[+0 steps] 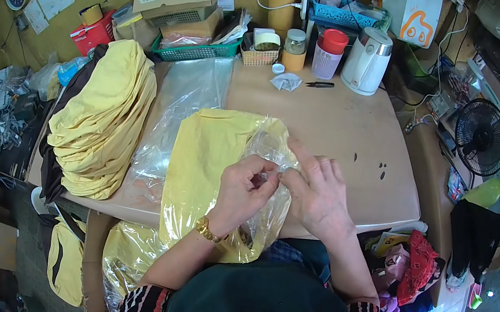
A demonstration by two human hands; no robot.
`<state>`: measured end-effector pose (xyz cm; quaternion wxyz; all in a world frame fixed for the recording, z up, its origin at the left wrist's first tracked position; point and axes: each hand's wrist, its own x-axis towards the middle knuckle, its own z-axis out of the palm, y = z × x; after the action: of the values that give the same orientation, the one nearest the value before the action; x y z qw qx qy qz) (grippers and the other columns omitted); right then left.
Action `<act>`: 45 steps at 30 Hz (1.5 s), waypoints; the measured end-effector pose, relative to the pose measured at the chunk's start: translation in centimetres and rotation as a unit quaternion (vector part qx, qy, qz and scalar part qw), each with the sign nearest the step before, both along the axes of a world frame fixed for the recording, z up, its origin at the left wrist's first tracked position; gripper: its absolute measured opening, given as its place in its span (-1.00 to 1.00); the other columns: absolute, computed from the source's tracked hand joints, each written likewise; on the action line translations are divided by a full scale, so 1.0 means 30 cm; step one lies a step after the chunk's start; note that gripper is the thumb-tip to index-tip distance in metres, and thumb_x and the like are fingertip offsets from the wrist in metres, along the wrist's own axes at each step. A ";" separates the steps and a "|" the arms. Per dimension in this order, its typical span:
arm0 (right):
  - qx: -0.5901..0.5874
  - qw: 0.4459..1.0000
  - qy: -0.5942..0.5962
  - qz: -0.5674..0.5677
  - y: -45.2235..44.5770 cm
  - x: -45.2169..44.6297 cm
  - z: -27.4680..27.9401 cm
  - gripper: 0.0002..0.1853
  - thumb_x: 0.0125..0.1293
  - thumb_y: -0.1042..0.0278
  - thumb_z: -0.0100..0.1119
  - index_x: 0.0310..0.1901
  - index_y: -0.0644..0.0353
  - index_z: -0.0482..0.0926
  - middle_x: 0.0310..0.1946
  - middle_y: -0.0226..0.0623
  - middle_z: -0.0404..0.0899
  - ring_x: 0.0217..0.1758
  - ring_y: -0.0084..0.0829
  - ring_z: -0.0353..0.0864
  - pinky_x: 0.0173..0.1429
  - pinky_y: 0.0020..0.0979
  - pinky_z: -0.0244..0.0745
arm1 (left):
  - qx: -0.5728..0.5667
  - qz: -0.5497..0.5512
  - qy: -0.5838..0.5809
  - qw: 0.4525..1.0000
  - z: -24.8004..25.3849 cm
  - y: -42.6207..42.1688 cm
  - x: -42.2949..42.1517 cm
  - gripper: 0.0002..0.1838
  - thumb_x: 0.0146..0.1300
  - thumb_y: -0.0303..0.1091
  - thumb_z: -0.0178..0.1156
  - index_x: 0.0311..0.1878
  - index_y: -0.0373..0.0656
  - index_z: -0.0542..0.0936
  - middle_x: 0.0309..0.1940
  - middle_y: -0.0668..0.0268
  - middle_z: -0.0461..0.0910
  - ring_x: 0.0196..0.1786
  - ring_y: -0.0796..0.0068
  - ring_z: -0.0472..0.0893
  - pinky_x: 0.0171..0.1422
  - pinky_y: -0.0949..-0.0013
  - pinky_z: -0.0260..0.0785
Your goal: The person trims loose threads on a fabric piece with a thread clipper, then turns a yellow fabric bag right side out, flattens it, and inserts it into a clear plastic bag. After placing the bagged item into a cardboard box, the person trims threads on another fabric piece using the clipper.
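Observation:
A folded yellow garment (199, 160) lies at the table's front edge, inside a clear plastic bag (270, 138) that catches the light. My left hand (246, 189), with a gold watch on the wrist, is closed in a pinch on the bag's plastic at the garment's right side. Close against it, my right hand (317, 198) pinches the same plastic near the thumb, its index finger stretched forward. The exact bit between the fingertips is too small to make out. Left of the garment, flat clear bags (191, 89) lie on the table.
A tall pile of yellow cloth (98, 123) stands at the left. Along the back are a green basket (198, 52), a jar (295, 42), a red-lidded container (329, 53), a white kettle (367, 62) and small black snips (320, 84). A black fan (482, 137) stands at the right.

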<state>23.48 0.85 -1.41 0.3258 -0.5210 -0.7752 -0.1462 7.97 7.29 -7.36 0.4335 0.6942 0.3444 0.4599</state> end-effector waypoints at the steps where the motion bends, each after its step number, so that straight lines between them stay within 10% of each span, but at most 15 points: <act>1: 0.024 0.999 -0.018 0.019 0.008 -0.001 -0.013 -0.87 0.09 0.54 0.25 -0.30 0.19 0.56 -0.22 -0.24 0.56 -0.21 -0.17 0.55 -0.05 -0.24 0.46 | 0.042 -0.001 0.015 0.999 0.021 -0.006 0.004 -0.92 0.17 -0.56 0.27 -0.25 -0.31 0.64 -0.45 0.25 0.57 -0.50 0.57 0.61 -0.44 0.54 0.42; 5: -0.020 0.976 0.205 0.069 0.060 0.013 -0.127 -0.88 0.17 0.60 0.25 -0.28 0.22 0.54 -0.30 -0.32 0.59 -0.35 -0.37 0.58 -0.26 -0.42 0.50 | 0.128 -0.011 0.015 0.992 0.058 -0.029 -0.001 -0.87 0.12 -0.58 0.28 -0.23 -0.30 0.64 -0.47 0.24 0.51 -0.54 0.53 0.55 -0.45 0.48 0.40; 7: -0.122 0.770 0.610 0.143 0.073 -0.006 -0.140 -0.90 0.24 0.62 0.25 -0.27 0.25 0.53 -0.36 -0.39 0.61 -0.40 -0.62 0.55 -0.40 -0.60 0.43 | 0.141 -0.020 0.010 0.990 0.058 -0.041 -0.004 -0.86 0.12 -0.59 0.28 -0.22 -0.30 0.65 -0.48 0.25 0.50 -0.54 0.53 0.55 -0.45 0.48 0.39; 10: -0.204 0.715 0.655 0.138 0.065 0.019 -0.124 -0.90 0.22 0.59 0.32 -0.31 0.31 0.56 -0.37 -0.40 0.58 -0.34 -0.70 0.53 -0.36 -0.66 0.42 | 0.146 -0.032 0.004 0.989 0.052 -0.044 -0.007 -0.85 0.11 -0.60 0.28 -0.21 -0.30 0.65 -0.48 0.26 0.48 -0.54 0.54 0.53 -0.45 0.50 0.38; 20: -0.201 0.866 0.438 0.131 -0.002 0.050 -0.068 -0.90 0.16 0.63 0.33 -0.26 0.38 0.67 -0.39 -0.35 0.59 -0.34 -0.60 0.55 -0.35 -0.51 0.47 | 0.152 -0.065 0.026 0.986 0.092 -0.056 -0.015 -0.82 0.08 -0.58 0.26 -0.20 -0.32 0.63 -0.42 0.26 0.53 -0.44 0.58 0.60 -0.36 0.54 0.46; 22: -0.119 0.958 0.251 0.071 -0.015 0.048 -0.046 -0.93 0.15 0.64 0.33 -0.30 0.35 0.68 -0.38 -0.32 0.59 -0.30 -0.58 0.56 -0.31 -0.48 0.45 | 0.143 -0.048 0.052 0.987 0.103 -0.066 -0.010 -0.83 0.07 -0.58 0.26 -0.22 -0.33 0.62 -0.42 0.26 0.54 -0.44 0.57 0.61 -0.36 0.53 0.47; 26: -0.087 0.957 0.250 0.118 -0.014 0.058 -0.081 -0.96 0.22 0.59 0.28 -0.29 0.36 0.65 -0.41 -0.34 0.57 -0.39 -0.57 0.51 -0.35 -0.51 0.39 | 0.117 -0.040 0.093 0.988 0.101 -0.049 -0.020 -0.86 0.06 -0.58 0.27 -0.26 -0.33 0.61 -0.44 0.26 0.54 -0.45 0.57 0.61 -0.37 0.52 0.49; 29: -0.213 0.847 0.427 0.237 0.020 0.094 -0.132 -0.90 0.32 0.47 0.22 -0.25 0.34 0.61 -0.44 -0.41 0.54 -0.47 -0.61 0.41 -0.41 -0.56 0.28 | 0.122 -0.065 0.067 0.988 0.105 -0.047 -0.012 -0.85 0.06 -0.57 0.28 -0.26 -0.30 0.62 -0.36 0.26 0.56 -0.40 0.57 0.62 -0.36 0.52 0.50; 31: -0.433 0.453 0.710 0.320 0.046 0.113 -0.171 -0.84 0.36 0.32 0.22 -0.25 0.25 0.58 -0.49 -0.50 0.44 -0.54 -0.65 0.28 -0.42 -0.59 0.19 | 0.135 -0.047 0.029 0.989 0.125 -0.045 0.002 -0.81 0.05 -0.55 0.32 -0.21 -0.28 0.63 -0.29 0.25 0.56 -0.37 0.57 0.62 -0.34 0.53 0.50; 45: -0.429 0.575 0.640 0.277 0.064 0.125 -0.137 -0.80 0.39 0.28 0.20 -0.27 0.26 0.59 -0.45 -0.40 0.59 -0.49 -0.63 0.49 -0.38 -0.61 0.39 | 0.213 -0.068 -0.070 0.972 0.048 0.003 0.016 -0.85 0.08 -0.54 0.41 -0.24 -0.21 0.72 -0.22 0.25 0.60 -0.23 0.49 0.62 -0.16 0.48 0.51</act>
<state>27.24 2.78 -5.53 0.5005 -0.3182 -0.4438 0.6717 8.46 7.37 -5.91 0.3289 0.7588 0.1591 0.5391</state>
